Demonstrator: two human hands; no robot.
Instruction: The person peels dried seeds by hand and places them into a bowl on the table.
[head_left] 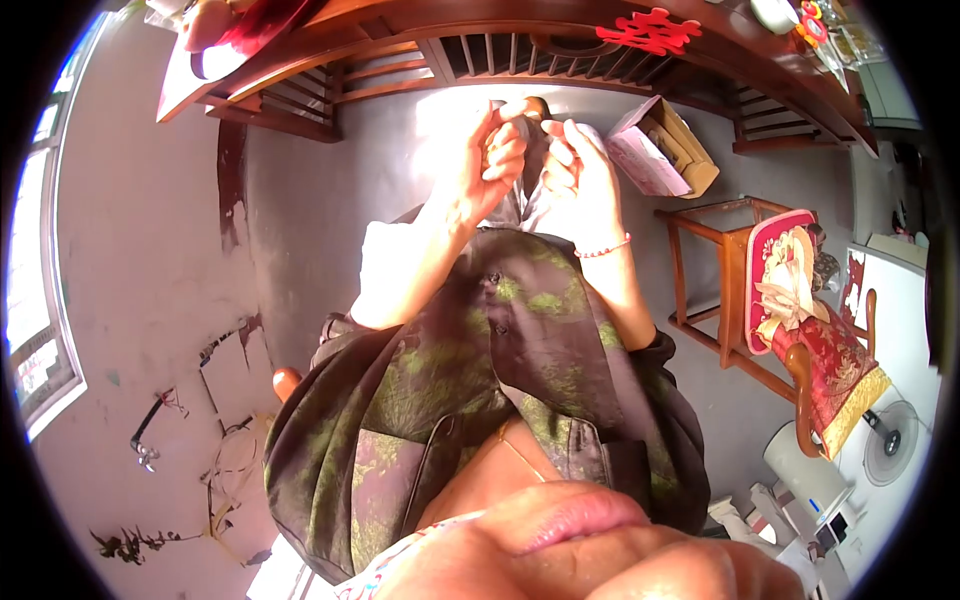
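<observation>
Both of my hands are raised close together above my lap, in front of the dark patterned jacket (540,310). The fingers of my left hand (498,155) curl inward, with thumb and forefinger pinched near the top. My right hand (583,175), with a beaded bracelet (604,248) at the wrist, is curled in a similar pinch facing it. A small gap lies between the two sets of fingertips. Whatever the fingertips hold, if anything, is too small to make out. Behind the hands a dark brown shape (535,145) shows.
A dark red wooden bench (385,50) with slats spans the far side, bearing a red paper cutout (650,32). An open cardboard box (655,150) stands on the floor. At the right are a wooden chair (735,290) with a red cushion and a fan (890,443).
</observation>
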